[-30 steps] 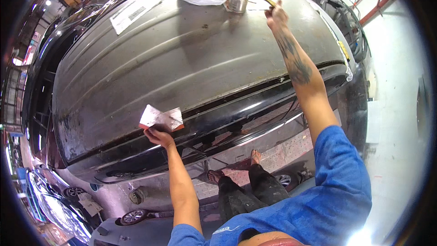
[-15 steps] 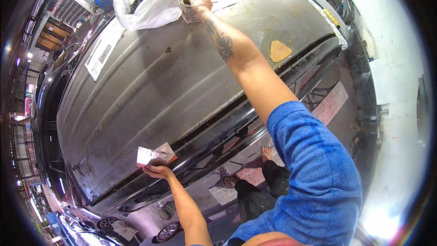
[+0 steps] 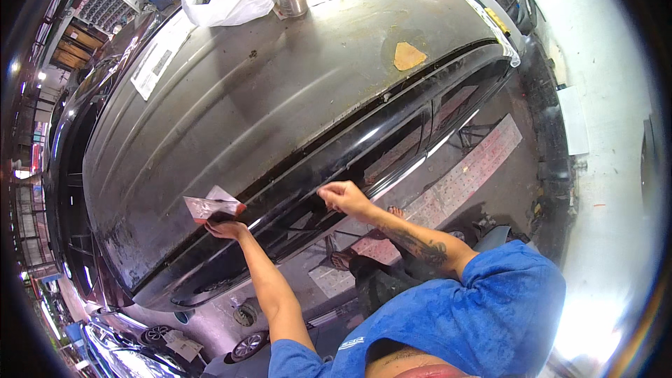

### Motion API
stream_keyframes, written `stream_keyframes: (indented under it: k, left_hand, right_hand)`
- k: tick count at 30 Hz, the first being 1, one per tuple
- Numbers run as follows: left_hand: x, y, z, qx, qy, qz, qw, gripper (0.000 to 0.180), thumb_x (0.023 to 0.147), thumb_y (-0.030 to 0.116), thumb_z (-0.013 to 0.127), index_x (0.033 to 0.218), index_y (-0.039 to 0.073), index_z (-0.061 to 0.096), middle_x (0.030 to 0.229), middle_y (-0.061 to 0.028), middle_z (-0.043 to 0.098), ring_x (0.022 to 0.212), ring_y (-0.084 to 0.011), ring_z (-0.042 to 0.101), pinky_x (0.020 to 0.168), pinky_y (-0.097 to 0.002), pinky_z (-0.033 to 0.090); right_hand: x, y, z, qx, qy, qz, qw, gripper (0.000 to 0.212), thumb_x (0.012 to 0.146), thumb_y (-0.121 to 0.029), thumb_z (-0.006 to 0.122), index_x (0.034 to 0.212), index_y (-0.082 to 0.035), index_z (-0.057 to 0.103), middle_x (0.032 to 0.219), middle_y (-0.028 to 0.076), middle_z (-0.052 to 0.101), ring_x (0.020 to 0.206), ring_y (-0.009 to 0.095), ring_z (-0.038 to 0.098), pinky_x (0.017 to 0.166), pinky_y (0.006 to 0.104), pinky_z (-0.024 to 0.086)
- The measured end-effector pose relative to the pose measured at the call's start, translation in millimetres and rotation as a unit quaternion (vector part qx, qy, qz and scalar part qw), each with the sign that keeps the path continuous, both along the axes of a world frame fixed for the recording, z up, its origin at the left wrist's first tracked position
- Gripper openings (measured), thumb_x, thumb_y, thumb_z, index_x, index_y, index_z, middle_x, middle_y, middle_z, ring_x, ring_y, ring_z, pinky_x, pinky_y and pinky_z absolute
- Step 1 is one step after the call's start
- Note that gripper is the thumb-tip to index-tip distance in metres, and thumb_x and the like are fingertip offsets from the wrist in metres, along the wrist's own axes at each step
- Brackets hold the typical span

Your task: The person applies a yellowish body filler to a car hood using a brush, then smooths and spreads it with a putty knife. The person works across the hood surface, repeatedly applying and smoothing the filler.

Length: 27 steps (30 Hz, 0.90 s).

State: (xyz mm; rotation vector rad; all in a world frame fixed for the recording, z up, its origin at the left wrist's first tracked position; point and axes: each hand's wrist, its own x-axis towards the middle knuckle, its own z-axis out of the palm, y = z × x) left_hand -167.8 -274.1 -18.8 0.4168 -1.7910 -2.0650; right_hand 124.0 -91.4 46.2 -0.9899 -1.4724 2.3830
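In a workshop with a pale wall [image 3: 612,168], a grey car roof [image 3: 231,133] carries a can [image 3: 291,4] beside a white bag [image 3: 234,5]. The left hand [image 3: 225,229] clamps its fingers on silvery plates [image 3: 201,207] over the roof's near edge; the right hand [image 3: 344,197] hangs right of them, fingers curled together.
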Motion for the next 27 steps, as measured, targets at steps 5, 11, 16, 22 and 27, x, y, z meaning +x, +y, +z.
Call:
stream_keyframes:
  k: [5, 11, 16, 22, 27]
  left_hand:
    - [90.2, 10.8, 45.6, 0.264, -0.077, -0.215, 0.937, 0.037, 0.095, 0.042, 0.043, 0.078, 0.01, 0.045, 0.065, -0.0019, 0.042, 0.053, -0.0125, 0.037, 0.047, -0.0252, 0.029]
    - [228.2, -14.1, 50.1, 0.276, -0.171, -0.29, 0.9, 0.046, 0.099, 0.047, 0.041, 0.111, 0.006, 0.056, 0.101, -0.003, 0.059, 0.089, -0.0163, 0.057, 0.079, -0.0301, 0.048]
    - [262.9, -45.0, 54.1, 0.285, -0.235, -0.126, 0.921, 0.036, 0.101, 0.033, 0.042, 0.118, 0.002, 0.05, 0.112, -0.0101, 0.058, 0.1, -0.0203, 0.057, 0.088, -0.0342, 0.046]
    - [246.7, -80.3, 60.6, 0.305, -0.194, -0.082, 0.929, 0.03, 0.101, 0.028, 0.044, 0.116, 0.002, 0.051, 0.106, -0.0062, 0.056, 0.094, -0.0161, 0.054, 0.08, -0.0286, 0.045]
    - [227.8, -124.3, 76.7, 0.356, -0.136, -0.084, 0.92, 0.028, 0.101, 0.023, 0.046, 0.118, 0.002, 0.051, 0.101, -0.0043, 0.057, 0.09, -0.0128, 0.054, 0.078, -0.0258, 0.045]
  right_hand:
    - [13.2, -65.1, 6.7, 0.185, 0.084, 0.052, 0.978, 0.05, 0.089, -0.026, 0.069, 0.131, -0.003, 0.053, 0.108, 0.003, 0.053, 0.092, 0.01, 0.051, 0.074, 0.0238, 0.045]
    - [2.4, -109.5, 20.1, 0.343, 0.168, 0.073, 0.921, 0.051, 0.081, -0.018, 0.07, 0.127, -0.004, 0.056, 0.123, 0.015, 0.051, 0.112, 0.028, 0.05, 0.09, 0.0351, 0.043]
    - [3.5, -155.8, 24.3, 0.264, 0.148, 0.156, 0.94, 0.034, 0.083, -0.009, 0.068, 0.115, 0.001, 0.061, 0.115, 0.015, 0.06, 0.11, 0.027, 0.055, 0.095, 0.0356, 0.041]
    - [-14.3, -204.7, 24.0, 0.094, 0.116, 0.075, 0.986, 0.021, 0.097, -0.019, 0.059, 0.095, 0.001, 0.064, 0.087, -0.001, 0.061, 0.079, 0.005, 0.051, 0.069, 0.0221, 0.041]
    - [-39.1, -243.6, 39.2, 0.076, 0.097, 0.032, 0.992, 0.03, 0.098, -0.026, 0.057, 0.081, -0.001, 0.06, 0.079, -0.003, 0.057, 0.073, 0.004, 0.045, 0.066, 0.0222, 0.037]
